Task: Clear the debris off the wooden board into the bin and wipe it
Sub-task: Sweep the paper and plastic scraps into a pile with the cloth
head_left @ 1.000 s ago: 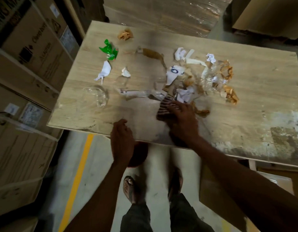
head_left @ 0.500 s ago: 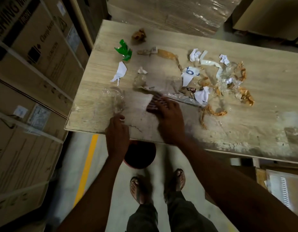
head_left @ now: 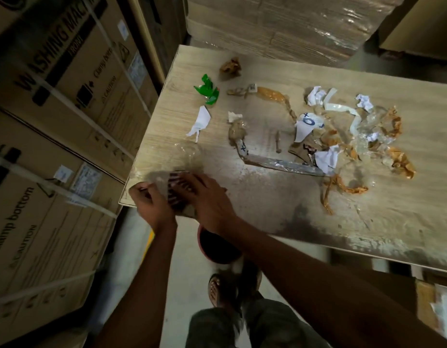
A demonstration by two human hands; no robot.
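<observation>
The pale wooden board (head_left: 305, 197) carries scattered debris: a green wrapper (head_left: 207, 90), white paper scraps (head_left: 201, 120), brown tape strips (head_left: 273, 95), a crumpled brown wad (head_left: 231, 66) and a heap of paper and tape (head_left: 343, 141) at the right. My right hand (head_left: 212, 204) presses a striped cloth (head_left: 177, 188) flat at the board's near left corner. My left hand (head_left: 152, 207) curls at that corner, pinching clear plastic film (head_left: 154, 180). A red bin (head_left: 217, 247) sits on the floor under the near edge, partly hidden by my right forearm.
Stacked washing-machine cartons (head_left: 54, 121) wall the left side close to the board. Shrink-wrapped cardboard (head_left: 280, 26) stands behind the far edge. My sandalled feet (head_left: 217, 290) are on the concrete floor beside the bin, near a yellow floor line (head_left: 148, 242).
My right hand has swept the cloth leftward from the board's middle to the near left corner. My left hand has shifted left to the corner and closed on the clear film.
</observation>
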